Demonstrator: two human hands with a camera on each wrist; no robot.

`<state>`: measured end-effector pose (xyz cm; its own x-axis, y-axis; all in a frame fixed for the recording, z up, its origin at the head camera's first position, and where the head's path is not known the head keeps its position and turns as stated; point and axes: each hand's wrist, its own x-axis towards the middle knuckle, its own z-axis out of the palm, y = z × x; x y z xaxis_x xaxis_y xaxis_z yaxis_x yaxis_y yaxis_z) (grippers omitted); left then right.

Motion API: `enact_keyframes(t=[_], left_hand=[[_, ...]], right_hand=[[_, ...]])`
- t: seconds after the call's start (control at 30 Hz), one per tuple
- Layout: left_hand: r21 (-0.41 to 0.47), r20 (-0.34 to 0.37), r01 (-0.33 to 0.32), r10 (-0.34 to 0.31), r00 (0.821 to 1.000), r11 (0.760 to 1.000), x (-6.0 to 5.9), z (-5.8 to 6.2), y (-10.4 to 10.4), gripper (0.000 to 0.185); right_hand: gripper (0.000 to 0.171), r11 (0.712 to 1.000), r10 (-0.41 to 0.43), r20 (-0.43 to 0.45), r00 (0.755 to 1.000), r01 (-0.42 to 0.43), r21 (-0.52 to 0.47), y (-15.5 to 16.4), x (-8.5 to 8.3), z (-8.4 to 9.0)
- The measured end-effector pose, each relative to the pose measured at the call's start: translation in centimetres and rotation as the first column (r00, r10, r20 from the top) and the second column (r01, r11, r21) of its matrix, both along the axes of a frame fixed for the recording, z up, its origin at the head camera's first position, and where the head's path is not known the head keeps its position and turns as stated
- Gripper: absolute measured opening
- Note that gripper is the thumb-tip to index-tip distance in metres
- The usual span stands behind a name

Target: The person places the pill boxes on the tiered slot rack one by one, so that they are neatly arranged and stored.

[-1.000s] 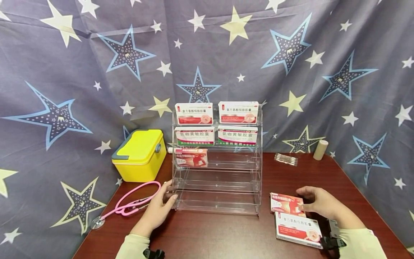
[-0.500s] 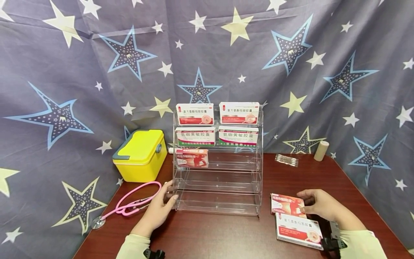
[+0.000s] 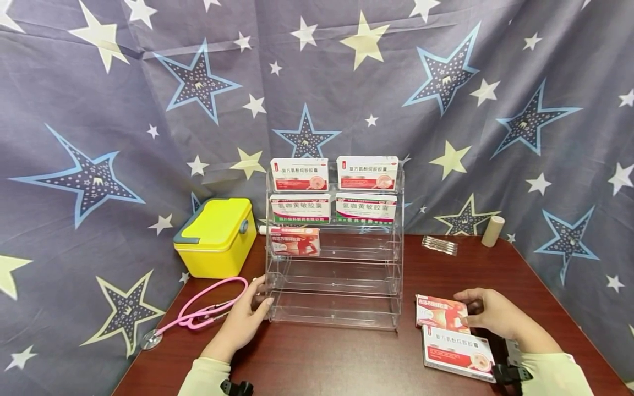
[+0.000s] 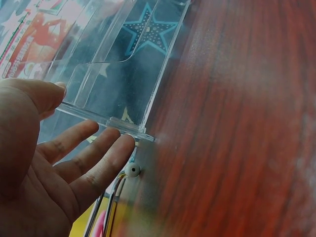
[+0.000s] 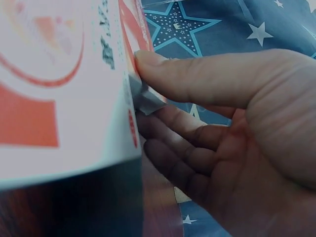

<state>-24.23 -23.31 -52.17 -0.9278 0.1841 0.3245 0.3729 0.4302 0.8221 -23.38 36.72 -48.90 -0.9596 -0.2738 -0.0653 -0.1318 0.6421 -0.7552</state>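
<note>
- Red-and-white flat cardboard box (image 3: 437, 314) lies near the right edge of the brown wooden table (image 3: 337, 366), unmoved since earlier, pinched by the right hand (image 3: 497, 316).
- Left hand (image 3: 245, 318), fingers loosely extended, touches the clear plastic tiered rack (image 3: 333, 317).

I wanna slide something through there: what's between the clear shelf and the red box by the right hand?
Just a bare strip of brown table between the clear shelf and the red box. The head view shows it.
</note>
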Motion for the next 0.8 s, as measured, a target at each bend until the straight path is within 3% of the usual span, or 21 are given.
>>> enact_keyframes(t=[0.4, 0.8], left_hand=[[0.000, 0.001, -0.011, 0.011, 1.000, 1.000, 0.06, 0.06, 0.01, 0.058], [-0.004, 0.014, -0.013, 0.013, 1.000, 1.000, 0.02, 0.04, 0.04, 0.057]], right_hand=[[0.045, 0.999, -0.019, -0.114, 0.993, 0.023, 0.033, 0.15, 0.24, 0.30], [0.031, 0.995, -0.072, -0.151, 0.986, 0.082, 0.061, 0.30, 0.64, 0.78]])
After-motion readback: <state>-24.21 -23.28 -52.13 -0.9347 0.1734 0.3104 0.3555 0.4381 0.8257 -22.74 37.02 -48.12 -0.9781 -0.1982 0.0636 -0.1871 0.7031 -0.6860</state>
